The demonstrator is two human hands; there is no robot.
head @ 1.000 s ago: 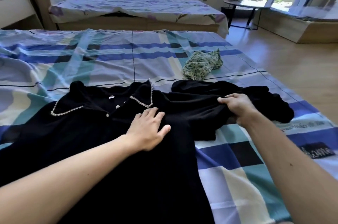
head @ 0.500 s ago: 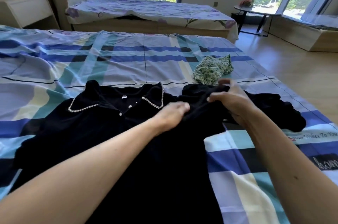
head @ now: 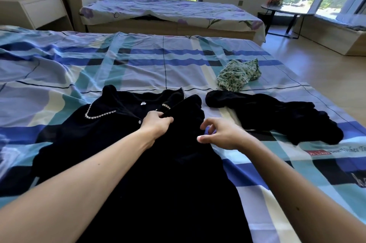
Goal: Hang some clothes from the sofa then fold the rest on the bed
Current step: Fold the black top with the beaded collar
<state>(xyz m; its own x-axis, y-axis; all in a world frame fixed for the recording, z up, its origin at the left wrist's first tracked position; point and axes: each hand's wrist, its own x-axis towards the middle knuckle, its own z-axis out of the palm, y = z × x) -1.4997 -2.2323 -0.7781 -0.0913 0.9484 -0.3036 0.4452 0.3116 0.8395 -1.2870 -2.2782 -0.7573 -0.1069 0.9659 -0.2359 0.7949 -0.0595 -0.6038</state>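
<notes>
Plaid blue bed [head: 138, 64]: black dress [head: 158, 183], pearl-trimmed collar, spread near side; black garment [head: 267, 116] crumpled at right; floral garment [head: 237, 77] bunched just beyond.

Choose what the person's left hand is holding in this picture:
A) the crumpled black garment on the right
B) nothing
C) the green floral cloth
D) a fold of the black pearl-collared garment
D: the left hand grips a fold of the black pearl-collared garment near its collar, while the green floral cloth and the crumpled black garment lie untouched farther off on the bed.
</notes>
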